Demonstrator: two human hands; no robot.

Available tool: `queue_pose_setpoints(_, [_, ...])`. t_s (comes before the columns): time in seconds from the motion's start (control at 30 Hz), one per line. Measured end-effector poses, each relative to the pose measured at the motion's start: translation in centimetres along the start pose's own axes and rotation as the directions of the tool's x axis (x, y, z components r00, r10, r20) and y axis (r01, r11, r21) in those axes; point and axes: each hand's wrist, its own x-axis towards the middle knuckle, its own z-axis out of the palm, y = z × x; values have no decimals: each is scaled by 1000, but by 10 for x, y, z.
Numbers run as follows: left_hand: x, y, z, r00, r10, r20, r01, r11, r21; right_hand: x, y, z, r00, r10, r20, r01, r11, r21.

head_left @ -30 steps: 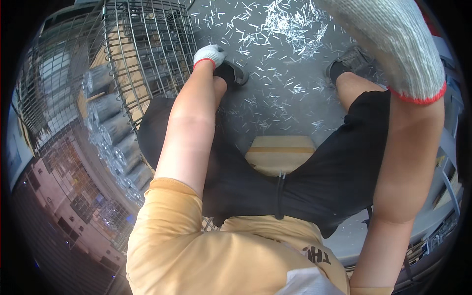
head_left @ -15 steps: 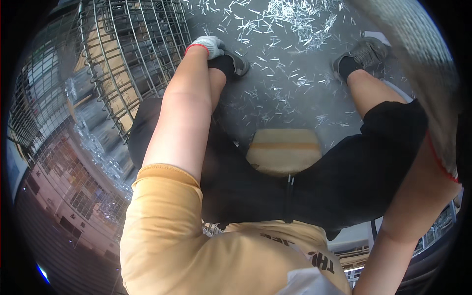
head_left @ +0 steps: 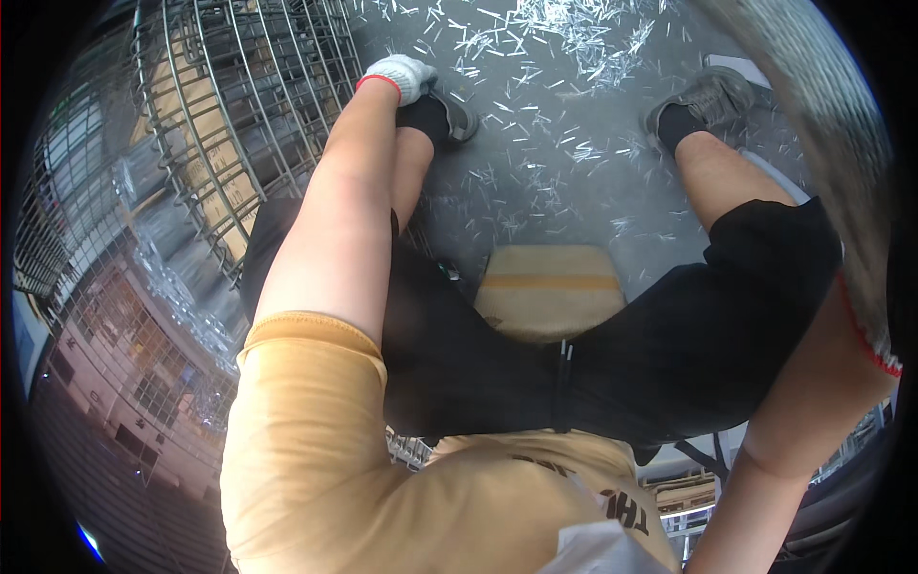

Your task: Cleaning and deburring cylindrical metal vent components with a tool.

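My left hand (head_left: 405, 78), in a white knit glove with a red cuff, reaches far forward beside my left shoe (head_left: 455, 115) and the wire mesh cage (head_left: 273, 72). Its fingers curl downward, and whatever they grip, if anything, is hidden. Very close to the camera, my right hand (head_left: 830, 124) in a matching glove fills the upper right. It is blurred and cut off by the rim, so its fingers do not show, nor does anything in it.
Thin shiny strips (head_left: 583, 38) lie heaped and scattered over the grey floor (head_left: 545, 206). A padded stool edge with a tape band (head_left: 550, 287) shows between my legs. Inside the cage stand brown cardboard (head_left: 206, 143) pieces. Clear plastic wrap (head_left: 182, 287) hangs at the left.
My left hand has shifted slightly left and away from me. The cage sits a little further left in the picture. The right glove stays raised in nearly the same place.
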Motion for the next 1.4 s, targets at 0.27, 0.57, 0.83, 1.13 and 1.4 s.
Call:
queue_pose_setpoints(0.27, [-1,8,-1,995,-12,-99,2,995,-102,-2,0,4,998,60,25,-61,996,61])
queue_pose_setpoints(0.57, [-1,19,-5,998,-8,-56,5,998,-56,-4,-1,3,993,115,32,-118,984,136])
queue_pose_setpoints(0.83, [-25,28,-25,991,-125,49,122,990,67,-9,-4,-2,985,173,23,-174,963,208])
queue_pose_setpoints(1.13, [-12,33,-17,985,-168,23,169,985,-27,-12,-5,-4,970,243,33,-242,930,275])
queue_pose_setpoints(1.4, [13,-1,11,974,-222,39,224,973,-53,-8,-7,-7,957,285,56,-287,898,333])
